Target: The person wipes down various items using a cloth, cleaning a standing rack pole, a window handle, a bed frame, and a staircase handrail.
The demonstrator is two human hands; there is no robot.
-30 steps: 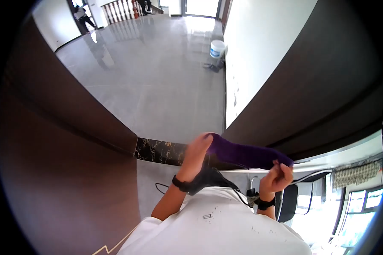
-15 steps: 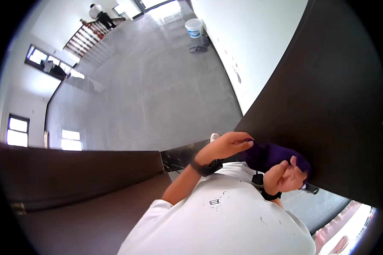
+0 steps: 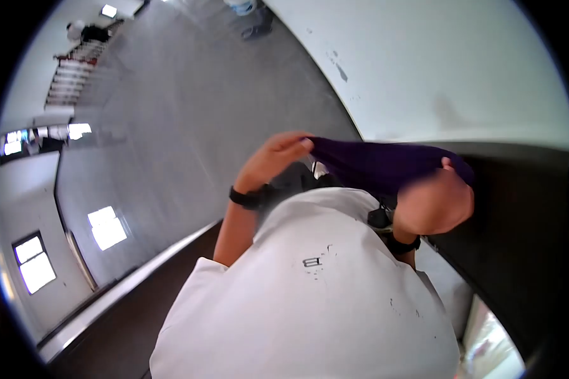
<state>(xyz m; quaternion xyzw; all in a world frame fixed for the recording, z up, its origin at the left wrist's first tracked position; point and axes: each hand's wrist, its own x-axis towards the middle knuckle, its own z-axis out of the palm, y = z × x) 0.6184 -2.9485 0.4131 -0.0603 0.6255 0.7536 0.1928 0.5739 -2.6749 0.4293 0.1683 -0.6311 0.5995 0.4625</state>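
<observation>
A dark purple cloth (image 3: 373,165) is stretched between my hands in front of the white shirt. My left hand (image 3: 275,158) is closed, pinching the cloth's left end between thumb and fingers. At the cloth's other end my right hand (image 3: 437,202) grips it, smeared by motion, with one fingertip showing over the fabric. Part of the cloth's right end is hidden behind that hand. Just right of my right hand is a dark brown door panel (image 3: 512,215).
A white wall (image 3: 417,69) rises beyond the cloth. Grey tiled floor (image 3: 202,101) stretches ahead to a stair railing (image 3: 69,82), where a person (image 3: 91,33) stands. A bucket (image 3: 241,6) and dark slippers (image 3: 257,30) sit along the wall. A dark ledge (image 3: 120,328) lies at lower left.
My hands have moved farther apart, pulling the cloth into a longer span. Both hands and the cloth appear higher in view. The camera has turned, shifting the door and room.
</observation>
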